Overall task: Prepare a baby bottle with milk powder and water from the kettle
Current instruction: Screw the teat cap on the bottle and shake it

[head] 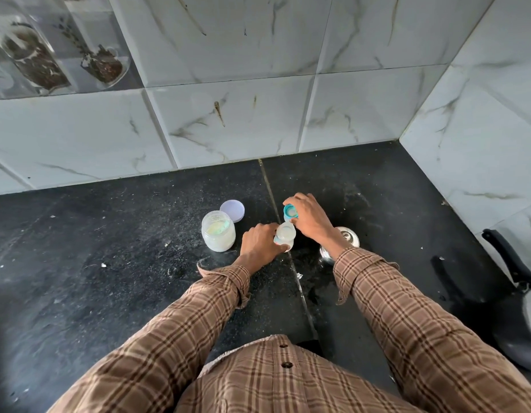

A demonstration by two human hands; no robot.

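Observation:
A small clear baby bottle (285,236) with whitish contents stands on the black counter (109,248), its mouth uncovered. My left hand (259,244) is wrapped around its left side. My right hand (310,219) holds the teal bottle cap (290,212) just behind the bottle, tipped so its inside shows. To the left stands an open clear jar of milk powder (218,235), and its lilac lid (232,210) lies flat behind it. A steel kettle (346,238) is partly hidden under my right wrist.
Marble-look tiled walls (228,114) close the counter at the back and right, forming a corner. A dark pan with a black handle (508,263) sits at the right edge. Small crumbs and wet patches dot the counter.

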